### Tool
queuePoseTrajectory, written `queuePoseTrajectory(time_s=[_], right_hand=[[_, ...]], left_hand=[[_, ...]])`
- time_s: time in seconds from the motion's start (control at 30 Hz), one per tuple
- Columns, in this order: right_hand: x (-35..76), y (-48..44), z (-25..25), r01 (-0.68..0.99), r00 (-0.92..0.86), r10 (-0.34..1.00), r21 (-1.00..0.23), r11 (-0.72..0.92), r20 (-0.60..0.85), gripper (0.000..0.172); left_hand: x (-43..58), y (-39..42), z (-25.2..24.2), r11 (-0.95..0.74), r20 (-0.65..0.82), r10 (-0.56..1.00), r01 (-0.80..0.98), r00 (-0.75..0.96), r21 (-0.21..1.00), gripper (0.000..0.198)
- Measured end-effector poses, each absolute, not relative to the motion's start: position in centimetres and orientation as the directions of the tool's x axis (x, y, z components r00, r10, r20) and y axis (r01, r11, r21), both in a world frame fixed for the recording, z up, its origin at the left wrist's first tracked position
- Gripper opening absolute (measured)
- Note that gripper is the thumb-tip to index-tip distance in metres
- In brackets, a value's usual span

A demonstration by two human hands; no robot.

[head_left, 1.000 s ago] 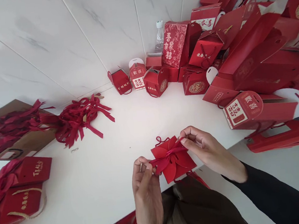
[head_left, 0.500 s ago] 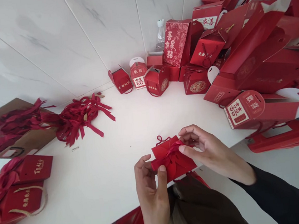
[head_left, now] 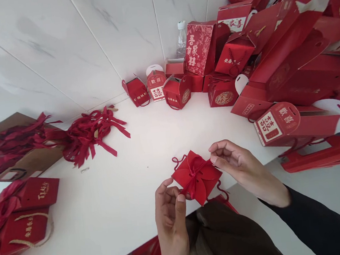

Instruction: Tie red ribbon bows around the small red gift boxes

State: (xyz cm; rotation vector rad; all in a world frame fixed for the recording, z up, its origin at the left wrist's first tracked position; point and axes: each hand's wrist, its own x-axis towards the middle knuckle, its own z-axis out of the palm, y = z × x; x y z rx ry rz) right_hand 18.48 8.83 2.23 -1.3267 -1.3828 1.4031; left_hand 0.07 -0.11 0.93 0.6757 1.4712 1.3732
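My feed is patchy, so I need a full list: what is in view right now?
box: one, red, table's near edge
ribbon: one, red, across box
ribbon pile: one, red, far left
small boxes: several, red, along wall
bottle: one, clear, by wall
bags: many, red, heaped right
flat bags: few, red, near left
table: one, white
left hand: bare, pinching ribbon's near end
right hand: bare, pinching ribbon's right end
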Motion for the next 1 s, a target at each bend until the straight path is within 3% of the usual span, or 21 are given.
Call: queuePoseTrajectory(time_s=[0.23, 0.37, 0.43, 0.5, 0.63, 1.0], right_hand=[[18.6, 8.8, 2.3, 0.213, -0.218, 0.96, -0.969, -0.128, -0.175, 0.026], [18.2, 9.2, 3.0, 0.431, -0.238, 0.971, -0.9, 0.073, -0.036, 0.031], [17.8, 9.5, 3.3, 0.491, -0.303, 0.952, -0.85, 0.189, 0.036, 0.036], [17.2, 9.9, 3.6, 0.482, -0.396, 0.918, -0.842, 0.243, 0.038, 0.031], [16.3, 10.4, 3.7, 0.423, -0.424, 0.905, -0.878, 0.225, 0.027, 0.012], [16.4, 10.0, 3.1, 0.459, -0.3, 0.953, -0.883, 0.1, -0.048, 0.023]], left_hand=[[0.0, -0.1, 1.4, 0.196, -0.241, 0.879, -0.15, -0.411, 0.969, 0.042], [1.3, 0.1, 3.0, 0.111, 0.037, 0.862, 0.258, -0.506, 0.96, 0.035], [1.8, 0.3, 3.1, 0.056, 0.172, 0.887, 0.469, -0.428, 0.881, 0.035], [2.0, 0.5, 2.6, 0.03, 0.217, 0.911, 0.581, -0.352, 0.813, 0.027], [1.6, 0.8, 1.4, 0.017, 0.219, 0.905, 0.545, -0.365, 0.839, 0.003], [1.3, 0.4, 0.8, -0.038, 0.278, 0.89, 0.547, -0.363, 0.836, 0.009]])
